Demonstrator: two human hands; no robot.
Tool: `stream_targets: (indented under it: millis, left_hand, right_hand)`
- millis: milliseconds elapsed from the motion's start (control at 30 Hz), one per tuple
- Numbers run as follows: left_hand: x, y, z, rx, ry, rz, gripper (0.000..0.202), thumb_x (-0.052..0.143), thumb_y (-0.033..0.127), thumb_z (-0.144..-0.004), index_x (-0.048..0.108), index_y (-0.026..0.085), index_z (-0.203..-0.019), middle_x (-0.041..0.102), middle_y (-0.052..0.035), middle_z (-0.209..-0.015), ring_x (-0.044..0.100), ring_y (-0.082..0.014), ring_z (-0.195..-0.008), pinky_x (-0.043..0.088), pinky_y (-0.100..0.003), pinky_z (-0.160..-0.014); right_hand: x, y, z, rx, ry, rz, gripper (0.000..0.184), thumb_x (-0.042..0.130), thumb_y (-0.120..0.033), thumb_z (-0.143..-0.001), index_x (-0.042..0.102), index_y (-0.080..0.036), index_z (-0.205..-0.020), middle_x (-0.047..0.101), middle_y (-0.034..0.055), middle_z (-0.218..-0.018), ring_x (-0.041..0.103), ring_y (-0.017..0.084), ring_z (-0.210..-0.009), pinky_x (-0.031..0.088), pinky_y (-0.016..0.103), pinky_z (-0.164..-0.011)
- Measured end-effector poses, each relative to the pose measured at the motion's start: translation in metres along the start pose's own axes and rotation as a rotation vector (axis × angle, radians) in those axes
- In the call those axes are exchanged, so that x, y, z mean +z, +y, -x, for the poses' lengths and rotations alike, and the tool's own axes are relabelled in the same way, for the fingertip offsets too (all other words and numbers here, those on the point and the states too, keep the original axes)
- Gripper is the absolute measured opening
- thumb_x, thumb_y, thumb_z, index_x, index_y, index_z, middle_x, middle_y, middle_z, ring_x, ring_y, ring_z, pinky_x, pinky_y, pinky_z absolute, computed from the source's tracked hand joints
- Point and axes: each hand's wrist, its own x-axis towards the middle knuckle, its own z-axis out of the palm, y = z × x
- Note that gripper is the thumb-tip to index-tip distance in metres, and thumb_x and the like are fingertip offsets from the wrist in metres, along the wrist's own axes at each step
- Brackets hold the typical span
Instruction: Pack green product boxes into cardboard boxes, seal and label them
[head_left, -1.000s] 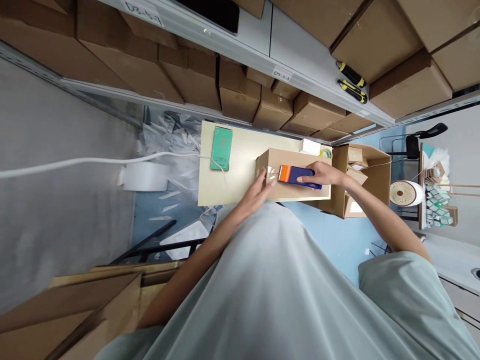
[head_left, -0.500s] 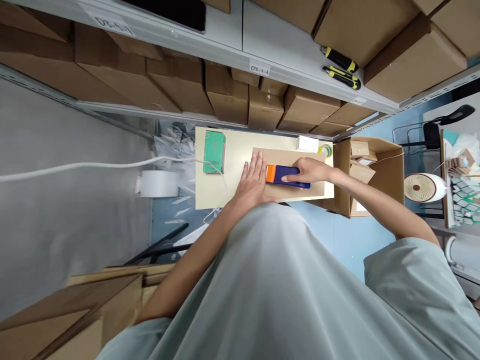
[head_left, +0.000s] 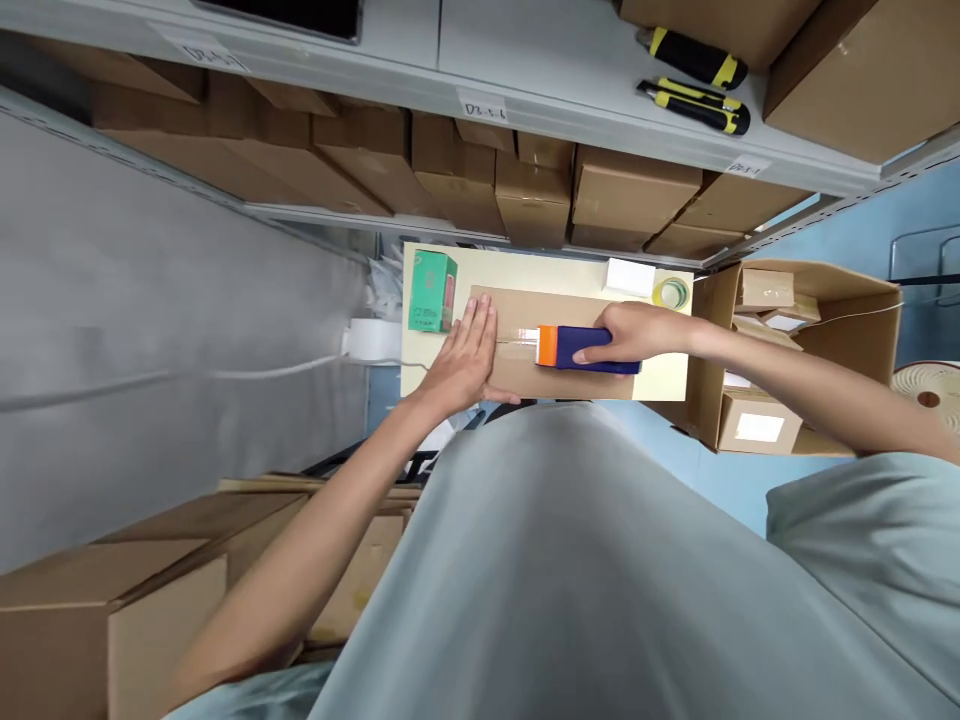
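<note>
A brown cardboard box lies on a small pale yellow table. My left hand rests flat on the box's left end, fingers stretched out. My right hand is wrapped round a blue and orange tape dispenser, which sits on top of the box with its orange end toward my left hand. A strip of clear tape runs along the box between the dispenser and my left hand.
A green box, a white packet and a roll of tape lie on the table. Shelves of cardboard boxes stand behind, with two yellow-black tools. An open carton stands right. Cartons sit at lower left.
The box now lies flat. My left hand slid to its left end and flattened, while my right hand drew the dispenser to the right, leaving tape behind it.
</note>
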Motion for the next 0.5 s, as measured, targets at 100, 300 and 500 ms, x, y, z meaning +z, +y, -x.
stream_targets:
  millis: [100,300,500]
  left_hand:
    - [-0.002,0.000,0.000,-0.034,-0.003,-0.005,0.166,0.089,0.088,-0.069,0.004,0.002,-0.183,0.005,-0.0367,-0.188,-0.001,-0.0538,-0.177,0.014,-0.069,-0.142]
    - [-0.004,0.002,-0.005,-0.101,-0.032,0.000,0.168,0.076,0.101,-0.067,0.008,0.001,-0.183,0.005,-0.0352,-0.189,0.000,-0.0560,-0.177,0.016,-0.071,-0.141]
    - [-0.010,0.011,-0.011,-0.203,-0.053,-0.003,0.172,0.068,0.111,-0.061,0.016,-0.002,-0.180,0.006,-0.0367,-0.188,0.002,-0.0573,-0.176,0.017,-0.071,-0.140]
  right_hand:
    - [-0.014,0.041,0.030,0.005,-0.059,-0.115,0.070,0.079,-0.093,-0.080,0.077,-0.023,-0.081,0.071,0.0038,-0.062,0.069,0.023,-0.065,0.047,0.035,-0.065]
    - [-0.033,0.112,0.082,0.000,-0.060,-0.294,0.072,0.083,-0.096,-0.074,0.074,-0.025,-0.079,0.072,0.0062,-0.061,0.070,0.026,-0.062,0.050,0.038,-0.061]
    - [-0.029,0.164,0.096,0.021,-0.011,-0.312,0.062,0.088,-0.088,-0.078,0.076,-0.028,-0.083,0.075,0.0065,-0.067,0.073,0.028,-0.068,0.052,0.041,-0.063]
